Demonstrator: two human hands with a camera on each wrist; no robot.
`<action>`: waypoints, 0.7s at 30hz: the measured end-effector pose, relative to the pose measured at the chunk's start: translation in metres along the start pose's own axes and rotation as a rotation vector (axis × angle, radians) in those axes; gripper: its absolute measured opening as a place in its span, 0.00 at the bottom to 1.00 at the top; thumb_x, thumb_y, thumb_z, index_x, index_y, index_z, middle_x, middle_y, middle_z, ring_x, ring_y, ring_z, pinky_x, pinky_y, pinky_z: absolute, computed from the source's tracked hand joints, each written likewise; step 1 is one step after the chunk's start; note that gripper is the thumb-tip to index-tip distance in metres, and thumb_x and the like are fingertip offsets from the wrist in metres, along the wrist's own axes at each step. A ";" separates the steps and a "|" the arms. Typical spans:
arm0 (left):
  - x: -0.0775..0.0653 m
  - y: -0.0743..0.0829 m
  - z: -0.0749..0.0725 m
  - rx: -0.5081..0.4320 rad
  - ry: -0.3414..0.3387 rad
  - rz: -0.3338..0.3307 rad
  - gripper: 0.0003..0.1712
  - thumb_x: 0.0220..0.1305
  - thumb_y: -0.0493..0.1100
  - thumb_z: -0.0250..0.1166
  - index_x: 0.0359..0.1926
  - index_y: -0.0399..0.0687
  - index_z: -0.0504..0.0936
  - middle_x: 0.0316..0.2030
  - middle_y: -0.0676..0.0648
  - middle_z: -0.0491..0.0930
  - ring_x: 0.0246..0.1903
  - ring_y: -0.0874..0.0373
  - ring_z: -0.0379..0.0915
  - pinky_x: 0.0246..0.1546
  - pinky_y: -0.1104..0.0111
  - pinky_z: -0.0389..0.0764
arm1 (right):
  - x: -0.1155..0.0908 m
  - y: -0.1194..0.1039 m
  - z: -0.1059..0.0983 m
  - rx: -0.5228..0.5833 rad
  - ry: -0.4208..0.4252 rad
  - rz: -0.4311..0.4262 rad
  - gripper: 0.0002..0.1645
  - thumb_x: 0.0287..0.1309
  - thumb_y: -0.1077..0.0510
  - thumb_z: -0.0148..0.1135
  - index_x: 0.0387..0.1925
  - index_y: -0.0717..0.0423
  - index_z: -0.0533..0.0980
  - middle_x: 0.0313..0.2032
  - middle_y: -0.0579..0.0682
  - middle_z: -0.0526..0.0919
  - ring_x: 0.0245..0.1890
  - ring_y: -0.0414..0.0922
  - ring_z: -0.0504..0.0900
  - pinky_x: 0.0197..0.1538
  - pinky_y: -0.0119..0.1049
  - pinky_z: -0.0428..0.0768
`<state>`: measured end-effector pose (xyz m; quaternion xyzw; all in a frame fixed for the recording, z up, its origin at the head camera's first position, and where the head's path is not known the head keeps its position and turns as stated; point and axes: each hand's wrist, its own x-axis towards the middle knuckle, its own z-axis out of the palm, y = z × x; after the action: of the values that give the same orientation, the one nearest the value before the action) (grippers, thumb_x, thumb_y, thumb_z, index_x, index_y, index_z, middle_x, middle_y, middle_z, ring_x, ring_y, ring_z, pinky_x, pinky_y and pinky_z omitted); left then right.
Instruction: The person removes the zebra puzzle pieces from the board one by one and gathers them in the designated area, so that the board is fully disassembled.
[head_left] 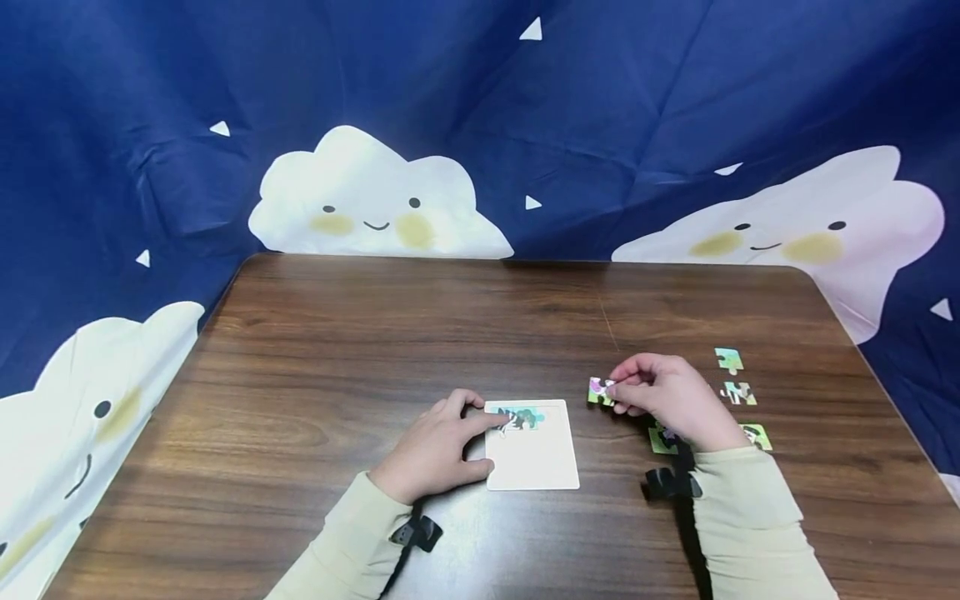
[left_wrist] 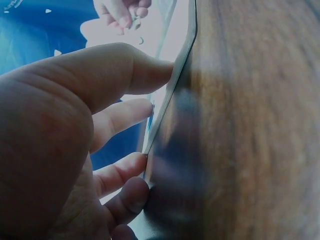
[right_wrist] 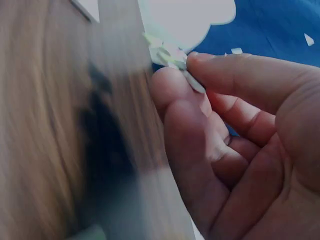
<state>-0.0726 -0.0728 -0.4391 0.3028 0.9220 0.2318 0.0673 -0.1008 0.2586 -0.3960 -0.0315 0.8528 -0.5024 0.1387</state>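
A white square puzzle board point(head_left: 531, 460) lies on the table, with puzzle pieces point(head_left: 528, 418) showing a dark-and-white picture near its top edge. My left hand point(head_left: 442, 442) rests at the board's left side; its thumb touches the edge and the index finger lies over the pieces. In the left wrist view the thumb point(left_wrist: 150, 72) meets the board's rim. My right hand point(head_left: 667, 396) pinches a pink-and-green puzzle piece point(head_left: 598, 390) between thumb and fingers, to the right of the board. In the right wrist view that piece point(right_wrist: 172, 56) is seen nearly edge-on.
Loose puzzle pieces lie on the right: a blue-green one point(head_left: 728, 359), a striped one point(head_left: 739, 393), a green one point(head_left: 756, 436), and another point(head_left: 662, 439) partly under the right wrist. Behind the brown table point(head_left: 360, 333) hangs a blue cloud-patterned cloth point(head_left: 585, 108).
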 end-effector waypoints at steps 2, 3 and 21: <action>0.000 0.000 0.000 0.001 -0.002 0.000 0.33 0.54 0.51 0.69 0.64 0.65 0.79 0.57 0.48 0.70 0.47 0.54 0.70 0.47 0.53 0.74 | 0.001 -0.003 0.007 0.027 -0.043 -0.007 0.13 0.62 0.65 0.65 0.43 0.72 0.78 0.31 0.56 0.86 0.29 0.44 0.86 0.34 0.39 0.84; 0.000 0.000 0.000 0.002 -0.004 -0.001 0.33 0.54 0.51 0.69 0.65 0.65 0.78 0.57 0.48 0.70 0.47 0.54 0.70 0.47 0.53 0.74 | 0.001 -0.004 0.011 0.037 -0.060 -0.011 0.12 0.62 0.65 0.65 0.43 0.72 0.78 0.31 0.56 0.86 0.29 0.45 0.86 0.34 0.40 0.84; 0.001 0.000 -0.002 -0.010 -0.006 -0.006 0.36 0.54 0.54 0.71 0.67 0.59 0.77 0.58 0.47 0.70 0.51 0.52 0.71 0.51 0.53 0.74 | 0.004 -0.019 0.079 -0.060 -0.127 -0.105 0.05 0.54 0.61 0.72 0.30 0.57 0.81 0.24 0.46 0.79 0.24 0.41 0.77 0.29 0.32 0.76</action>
<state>-0.0738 -0.0731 -0.4378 0.3003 0.9216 0.2352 0.0722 -0.0851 0.1815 -0.4165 -0.1120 0.8543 -0.4800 0.1648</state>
